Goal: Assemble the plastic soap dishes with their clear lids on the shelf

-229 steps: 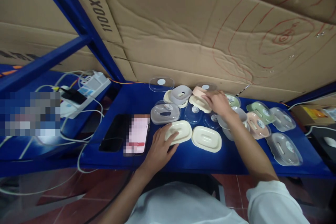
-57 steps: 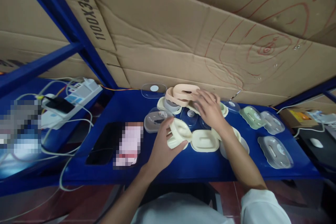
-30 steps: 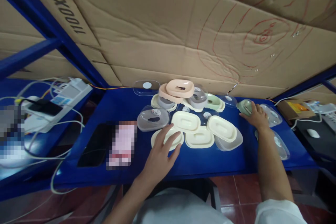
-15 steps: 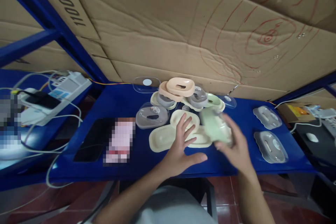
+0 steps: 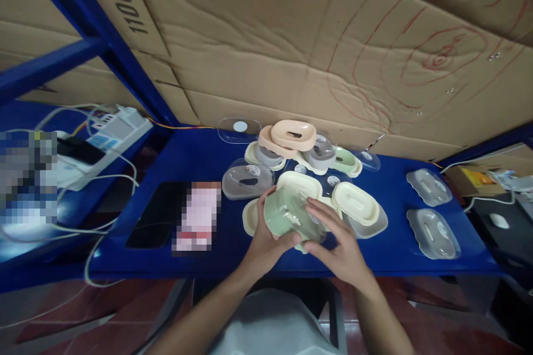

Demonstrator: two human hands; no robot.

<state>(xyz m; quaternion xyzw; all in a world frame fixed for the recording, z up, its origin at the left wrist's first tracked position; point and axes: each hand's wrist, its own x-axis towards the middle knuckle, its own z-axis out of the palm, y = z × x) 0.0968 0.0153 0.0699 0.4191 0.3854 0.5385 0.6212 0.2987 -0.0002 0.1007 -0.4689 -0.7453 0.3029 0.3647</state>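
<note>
A blue counter (image 5: 233, 258); above it, a green soap box (image 5: 280, 215) with a clear cover, long axis slanting far-left to near-right. The left hand (image 5: 266, 247) grips its left end, the right hand (image 5: 345, 247) its right.

The blue, flat tabletop (image 5: 208, 260) is supporting an oval transparent plastic lid (image 5: 239, 130), a grey clear-covered oval dish (image 5: 249, 178), a dark flat rectangular device (image 5: 152, 214) and two clear-covered grey containers (image 5: 433, 234) at right.
</note>
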